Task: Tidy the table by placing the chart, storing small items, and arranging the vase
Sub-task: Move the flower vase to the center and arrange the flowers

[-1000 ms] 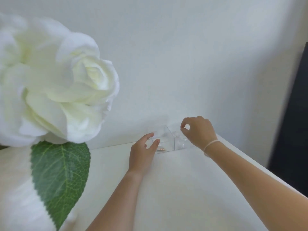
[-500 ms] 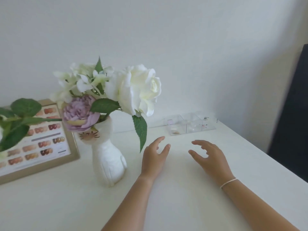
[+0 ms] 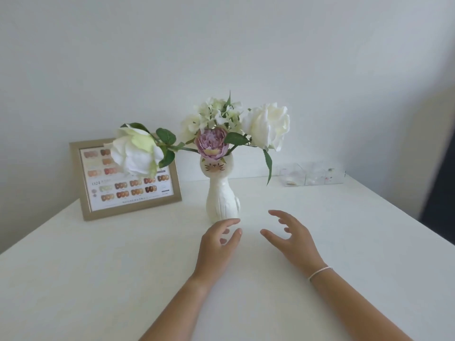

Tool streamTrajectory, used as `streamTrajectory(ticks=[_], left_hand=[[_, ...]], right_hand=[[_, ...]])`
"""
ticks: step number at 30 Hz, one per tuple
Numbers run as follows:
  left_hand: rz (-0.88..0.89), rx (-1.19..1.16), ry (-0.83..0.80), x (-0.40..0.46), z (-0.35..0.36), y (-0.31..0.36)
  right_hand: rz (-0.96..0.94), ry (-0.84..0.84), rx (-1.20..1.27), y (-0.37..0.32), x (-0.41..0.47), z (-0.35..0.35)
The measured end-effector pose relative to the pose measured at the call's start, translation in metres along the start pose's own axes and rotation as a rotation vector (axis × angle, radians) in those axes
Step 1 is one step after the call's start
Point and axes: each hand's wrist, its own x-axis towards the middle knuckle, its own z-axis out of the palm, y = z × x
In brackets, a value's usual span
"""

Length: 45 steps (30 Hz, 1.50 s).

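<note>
A white cat-shaped vase (image 3: 222,195) with white and purple flowers (image 3: 210,143) stands upright in the middle of the white table (image 3: 98,279). My left hand (image 3: 218,244) hovers open just in front of the vase's base, fingers curled toward it. Open too, my right hand (image 3: 290,236) sits a little right of the vase, apart from it. A gold-framed colour chart (image 3: 128,185) leans against the wall at the back left, partly hidden by a white rose. A clear compartment box (image 3: 312,177) holding small items sits at the back right by the wall.
The table's right edge runs diagonally past the clear box, with a dark object (image 3: 438,193) beyond it. The wall stands close behind the chart, vase and box.
Both hands left the clear box at the back right and drew back toward the vase. The view pulled back, so the vase, chart and box all came into sight.
</note>
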Motion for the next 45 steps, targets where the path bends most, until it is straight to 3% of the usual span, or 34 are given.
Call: streamTrajectory(ticks=[7,25,45], left_hand=[[-0.101,-0.137,0.123,0.014,-0.040,-0.010],[-0.087,-0.215,-0.092,0.082,-0.037,-0.038],[-0.036,-0.198,-0.134,0.161,0.012,-0.041]], right_hand=[[0.015,-0.044,0.120,-0.019,0.012,0.041],[0.064,-0.160,0.360,-0.016,0.073,0.079],[0.025,-0.046,0.304,0.023,0.143,0.064]])
